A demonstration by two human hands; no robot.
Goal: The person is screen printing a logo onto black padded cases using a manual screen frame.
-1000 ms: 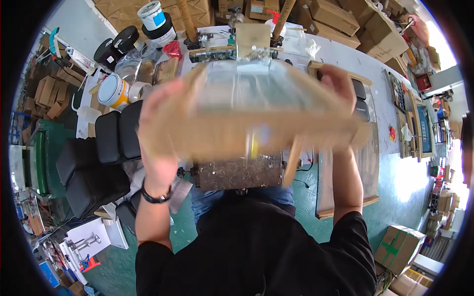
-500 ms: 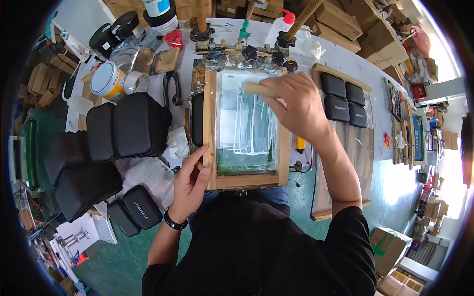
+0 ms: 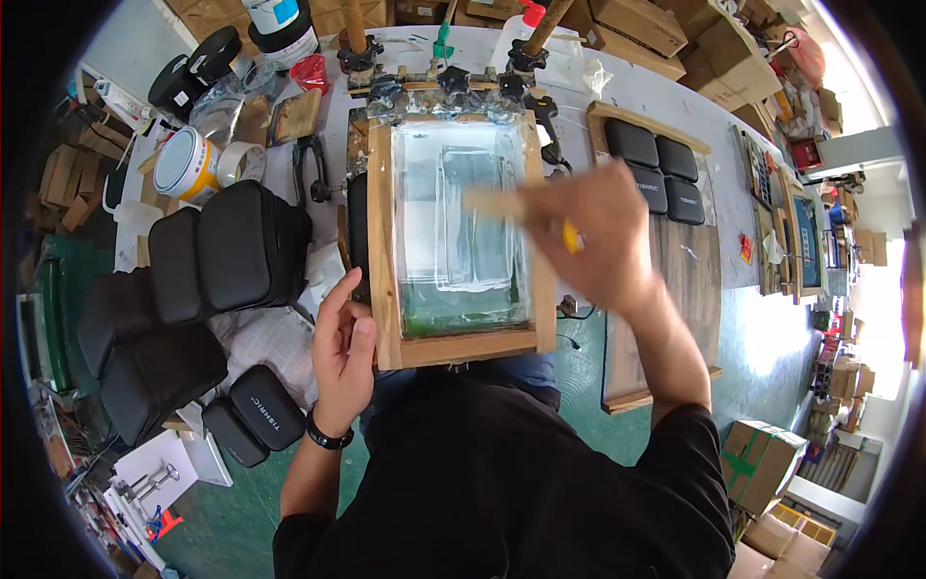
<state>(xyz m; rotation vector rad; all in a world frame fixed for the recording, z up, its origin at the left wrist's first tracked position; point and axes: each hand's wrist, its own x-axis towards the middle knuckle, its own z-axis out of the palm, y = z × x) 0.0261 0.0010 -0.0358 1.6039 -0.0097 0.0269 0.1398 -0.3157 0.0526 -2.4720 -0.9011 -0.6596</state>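
A wooden-framed printing screen (image 3: 468,351) lies in front of me, fixed at its far end by clamps with black knobs. White ink is streaked over its mesh, with green along the near end. My right hand (image 3: 593,232), blurred by motion, is closed round a pale, flat-edged squeegee (image 3: 490,203) above the middle of the mesh. My left hand (image 3: 345,343) is beside the frame's near left corner, its fingers apart and nothing in them. Whether a fingertip touches the wood I cannot tell. A black case (image 3: 358,222) shows partly from under the frame's left side.
Several black zip cases (image 3: 253,243) are piled at the left. Four-cornered smaller cases (image 3: 632,143) sit on a wooden board (image 3: 666,309) at the right. Paint tub (image 3: 188,162), tape roll (image 3: 241,164) and black jars (image 3: 214,54) stand at the back left.
My right hand has drawn the squeegee a little toward me. My left fingers have come off the frame's left rail. The frame looks slightly larger, and the whole view has shifted.
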